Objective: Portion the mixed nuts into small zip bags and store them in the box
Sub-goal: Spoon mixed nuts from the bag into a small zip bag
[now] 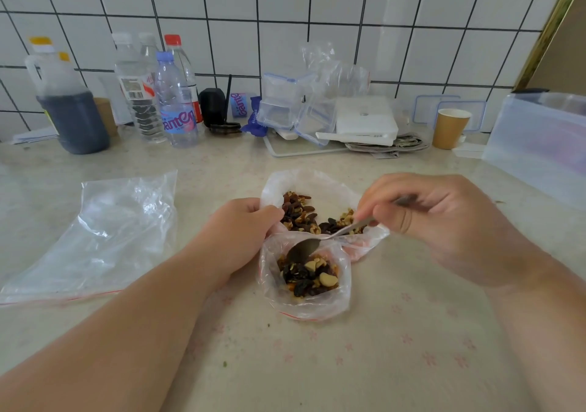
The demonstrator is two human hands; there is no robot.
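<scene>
A small clear zip bag (317, 308) stands open on the counter, partly filled with mixed nuts and raisins (312, 277). My left hand (242, 231) grips its upper left rim, holding the mouth open. My right hand (444, 221) pinches a metal spoon (304, 248) by the handle; the spoon's bowl dips into the small bag above the nuts. Just behind lies a larger clear bag (317, 183) spread open with a loose pile of mixed nuts (299, 213). A large translucent box (539, 148) stands at the far right.
A bigger empty zip bag (104, 237) lies flat at the left. Along the tiled wall stand a dark-liquid jug (68, 107), several water bottles (174, 101), small clip-lid containers (285, 104), a white block (364, 120) and a paper cup (448, 128).
</scene>
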